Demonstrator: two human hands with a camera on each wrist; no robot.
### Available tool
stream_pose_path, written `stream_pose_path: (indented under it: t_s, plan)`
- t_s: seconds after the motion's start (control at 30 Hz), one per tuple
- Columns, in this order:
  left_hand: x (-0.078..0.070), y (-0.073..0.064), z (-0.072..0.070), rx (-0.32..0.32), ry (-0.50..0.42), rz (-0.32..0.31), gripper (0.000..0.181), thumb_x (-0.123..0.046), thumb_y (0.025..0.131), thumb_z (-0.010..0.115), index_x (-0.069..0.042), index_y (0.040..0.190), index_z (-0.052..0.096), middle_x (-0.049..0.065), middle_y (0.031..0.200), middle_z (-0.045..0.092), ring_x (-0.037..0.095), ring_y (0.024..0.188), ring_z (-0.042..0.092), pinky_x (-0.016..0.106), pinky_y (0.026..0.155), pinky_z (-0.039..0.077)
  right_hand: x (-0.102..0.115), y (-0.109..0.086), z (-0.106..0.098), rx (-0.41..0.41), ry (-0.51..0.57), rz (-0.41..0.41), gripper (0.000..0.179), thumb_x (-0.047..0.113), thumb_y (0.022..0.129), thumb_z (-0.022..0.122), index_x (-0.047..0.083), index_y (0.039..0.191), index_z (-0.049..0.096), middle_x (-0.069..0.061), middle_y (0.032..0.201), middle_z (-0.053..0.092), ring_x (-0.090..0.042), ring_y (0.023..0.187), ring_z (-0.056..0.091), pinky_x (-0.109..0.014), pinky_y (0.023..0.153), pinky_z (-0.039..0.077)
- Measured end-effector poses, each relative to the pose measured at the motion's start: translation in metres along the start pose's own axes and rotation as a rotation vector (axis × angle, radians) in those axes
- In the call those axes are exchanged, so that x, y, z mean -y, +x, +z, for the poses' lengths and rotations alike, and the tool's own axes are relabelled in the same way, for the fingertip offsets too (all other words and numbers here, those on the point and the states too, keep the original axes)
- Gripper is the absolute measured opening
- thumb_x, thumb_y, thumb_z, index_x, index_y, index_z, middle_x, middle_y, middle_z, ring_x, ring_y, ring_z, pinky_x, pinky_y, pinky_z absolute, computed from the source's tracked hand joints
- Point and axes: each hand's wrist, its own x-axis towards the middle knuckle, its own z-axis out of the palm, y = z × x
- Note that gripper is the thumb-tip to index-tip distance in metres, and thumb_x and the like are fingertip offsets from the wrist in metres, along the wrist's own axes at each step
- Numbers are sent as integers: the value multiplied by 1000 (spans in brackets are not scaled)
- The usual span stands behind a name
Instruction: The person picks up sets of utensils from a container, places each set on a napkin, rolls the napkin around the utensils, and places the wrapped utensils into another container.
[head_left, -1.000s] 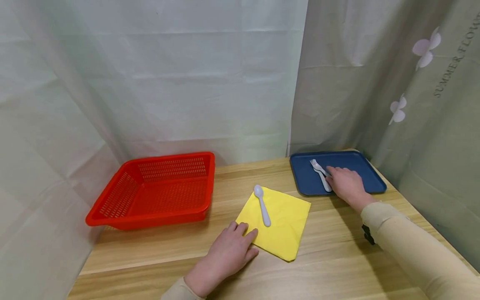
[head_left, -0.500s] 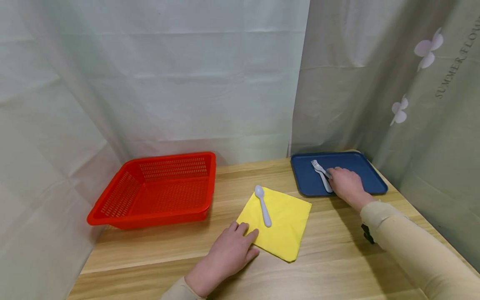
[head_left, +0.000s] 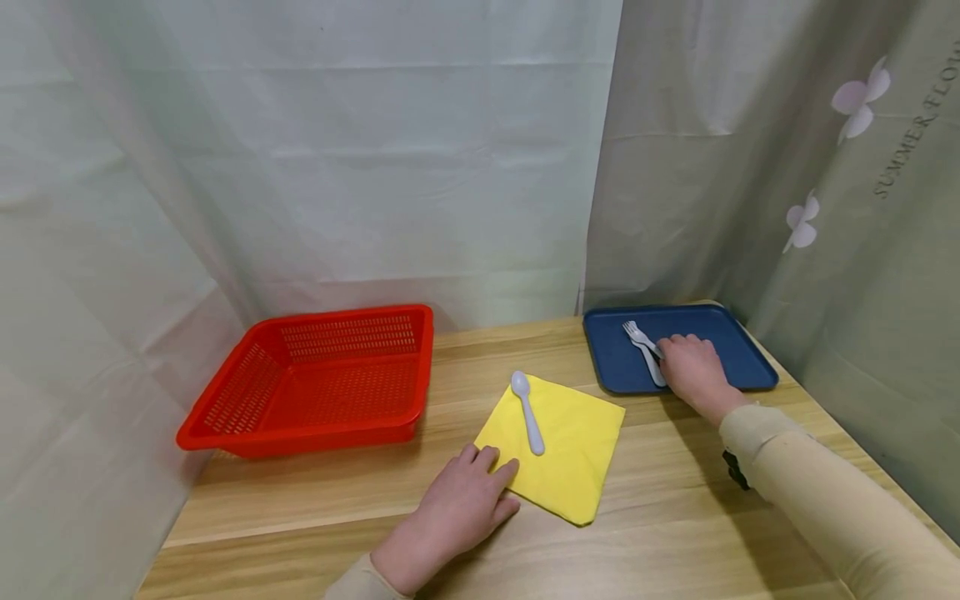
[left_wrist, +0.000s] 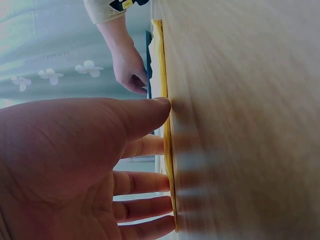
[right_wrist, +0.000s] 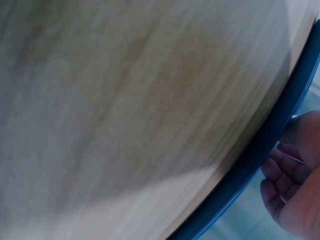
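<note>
My left hand [head_left: 465, 498] rests at the near left edge of a folded yellow napkin [head_left: 573, 450], fingers spread over that edge. In the left wrist view the fingertips [left_wrist: 162, 207] touch the napkin's side. A pale plastic spoon [head_left: 528, 413] lies across the napkin. Over the blue tray [head_left: 738, 354] my right hand [head_left: 693, 373] pinches the handle end of a pale fork [head_left: 637, 332]. Beside the fork lies another pale utensil handle [head_left: 651, 365], its head hidden. The right wrist view shows curled fingers [right_wrist: 280, 170] above the tray's rim, the fork out of sight.
A red plastic basket [head_left: 337, 392] with slotted walls stands at the back left of the wooden table [head_left: 315, 517]. Pale curtains [head_left: 420, 167] hang behind and on both sides, close to the tray and the basket.
My right hand's fingers have drawn in around the fork's handle, while the hand stays at the tray. The left hand, napkin and spoon keep their places.
</note>
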Motion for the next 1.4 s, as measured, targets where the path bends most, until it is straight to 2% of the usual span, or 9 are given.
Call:
stream_pose_path:
  t_s: [0.27,0.57,0.87,1.4]
  plan:
    - [0,-1,0,-21,16,7,49,-49,104,75,-19,142,73,10,128,66,29,108,59,40,90,56,1,0,-1,-6,12,-1,18,1,102,70,-10,115,71,-25,102,71,-45,91,65,-62,81,55]
    - [-1,0,-2,1,4,-5,49,-49,104,75,-19,143,73,9,129,66,30,110,58,42,91,56,1,-1,-3,19,21,29,22,1,102,66,-11,119,70,-28,105,70,-46,93,64,-64,85,54]
    - [-1,0,-2,5,3,-9,50,-49,104,75,-19,144,73,9,130,66,30,111,58,42,92,57,4,-2,-4,-26,32,27,21,2,101,69,-10,119,70,-24,100,69,-42,86,61,-58,78,52]
    - [-1,0,-1,6,-1,-10,50,-49,104,75,-18,143,73,10,130,66,30,111,58,42,91,57,8,-5,-6,-60,27,34,26,2,102,70,-10,125,69,-26,103,69,-41,87,61,-58,78,52]
